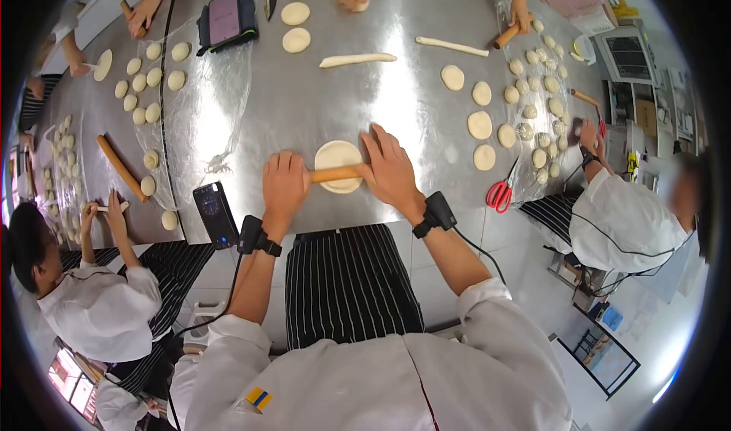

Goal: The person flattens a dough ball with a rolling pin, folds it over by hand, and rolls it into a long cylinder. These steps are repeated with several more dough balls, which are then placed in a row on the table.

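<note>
A flat round of dough (338,157) lies on the steel table in front of me. Across its lower half rests a wooden rolling pin (335,174). My left hand (286,183) is closed over the pin's left end. On the other end sits my right hand (390,164), its palm and thumb against the pin and its fingers stretched forward past the dough's edge. Several flattened dough rounds (480,125) lie to the right of my right hand. A black phone (215,214) is at the table edge, left of my left hand.
Dough ropes (358,60) lie farther back. Red-handled scissors (499,195) are near the right front edge. Dough balls (539,115) on plastic film cover the far right; more dough balls (139,83) sit left. A purple device (225,21) lies at the back. Co-workers stand around the table.
</note>
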`<control>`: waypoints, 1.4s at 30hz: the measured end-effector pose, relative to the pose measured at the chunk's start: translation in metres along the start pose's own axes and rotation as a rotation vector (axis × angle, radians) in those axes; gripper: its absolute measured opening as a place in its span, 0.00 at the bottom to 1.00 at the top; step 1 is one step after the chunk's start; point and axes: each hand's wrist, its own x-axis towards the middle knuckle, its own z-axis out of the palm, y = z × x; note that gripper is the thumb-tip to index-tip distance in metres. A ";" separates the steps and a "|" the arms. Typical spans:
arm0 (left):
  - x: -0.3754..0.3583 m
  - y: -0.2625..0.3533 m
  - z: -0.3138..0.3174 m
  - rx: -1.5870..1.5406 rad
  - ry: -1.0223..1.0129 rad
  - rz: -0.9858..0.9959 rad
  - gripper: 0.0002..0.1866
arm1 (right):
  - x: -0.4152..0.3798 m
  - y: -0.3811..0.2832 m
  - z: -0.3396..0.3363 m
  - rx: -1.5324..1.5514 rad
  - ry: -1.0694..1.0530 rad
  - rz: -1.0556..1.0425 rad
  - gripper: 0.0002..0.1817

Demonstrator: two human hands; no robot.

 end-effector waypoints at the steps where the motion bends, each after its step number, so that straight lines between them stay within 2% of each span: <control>1: 0.005 0.011 -0.006 0.038 0.083 -0.026 0.16 | 0.009 -0.001 0.005 -0.066 0.129 0.066 0.36; 2: 0.003 0.020 -0.011 0.072 0.152 -0.053 0.23 | 0.009 -0.005 0.011 -0.128 0.249 0.142 0.39; 3: -0.003 0.022 -0.010 0.066 0.137 -0.054 0.23 | 0.004 -0.009 0.017 -0.126 0.239 0.155 0.39; 5: 0.003 0.023 -0.008 0.174 0.054 -0.049 0.35 | 0.009 -0.012 0.022 -0.203 0.180 0.231 0.39; 7: -0.015 0.022 0.003 0.150 0.029 -0.068 0.36 | -0.002 -0.016 0.025 -0.216 0.158 0.281 0.39; 12: -0.084 0.043 0.006 0.076 -0.010 -0.102 0.35 | -0.086 -0.043 0.048 -0.229 0.094 0.371 0.40; 16: -0.139 0.052 0.007 0.106 -0.043 -0.112 0.30 | -0.137 -0.058 0.056 -0.131 -0.008 0.418 0.41; 17: -0.149 0.052 0.007 0.138 -0.066 -0.127 0.29 | -0.143 -0.062 0.054 -0.133 0.034 0.432 0.35; 18: -0.154 0.049 0.005 0.134 -0.066 -0.122 0.29 | -0.150 -0.060 0.053 -0.137 0.036 0.436 0.35; 20: -0.158 0.039 -0.007 -0.073 -0.066 0.004 0.26 | -0.168 -0.049 0.051 -0.056 0.083 0.383 0.21; 21: -0.151 0.041 -0.023 -0.064 -0.042 0.072 0.26 | -0.169 -0.043 0.050 -0.110 0.154 0.321 0.12; 22: -0.144 0.042 -0.037 -0.064 -0.041 0.070 0.26 | -0.163 -0.041 0.037 -0.110 0.154 0.320 0.12; 24: -0.133 0.043 -0.060 -0.049 -0.108 0.076 0.27 | -0.147 -0.037 0.007 0.039 0.103 0.190 0.12; 26: -0.096 0.043 -0.067 -0.026 -0.092 0.062 0.27 | -0.112 -0.032 -0.011 0.069 0.025 0.231 0.16; 28: -0.059 0.029 -0.056 0.000 -0.066 0.050 0.27 | -0.068 -0.020 -0.014 -0.212 0.127 0.036 0.26; 29: -0.042 0.015 -0.037 -0.031 -0.073 0.022 0.27 | -0.049 -0.010 -0.007 -0.212 0.137 0.028 0.26; 31: -0.019 0.006 -0.018 -0.065 -0.081 -0.011 0.27 | -0.023 0.007 0.009 -0.215 0.089 0.035 0.36; 33: -0.003 0.010 -0.007 0.146 0.115 -0.022 0.28 | -0.007 0.010 0.007 -0.280 0.090 0.043 0.37; 35: 0.021 0.006 -0.004 0.181 0.141 -0.059 0.29 | 0.011 0.016 0.008 -0.398 0.136 0.035 0.40; 38: 0.073 0.005 -0.006 0.239 0.198 -0.129 0.29 | 0.051 0.026 -0.004 -0.328 0.128 0.062 0.38; 39: 0.092 0.004 -0.010 0.267 0.231 -0.165 0.28 | 0.067 0.024 -0.017 -0.400 0.213 0.046 0.32; 40: 0.108 0.001 -0.015 0.268 0.230 -0.170 0.28 | 0.083 0.033 -0.025 -0.399 0.209 0.042 0.32; 42: 0.130 -0.006 -0.025 0.104 0.119 -0.314 0.26 | 0.106 0.057 -0.043 -0.154 0.055 -0.089 0.27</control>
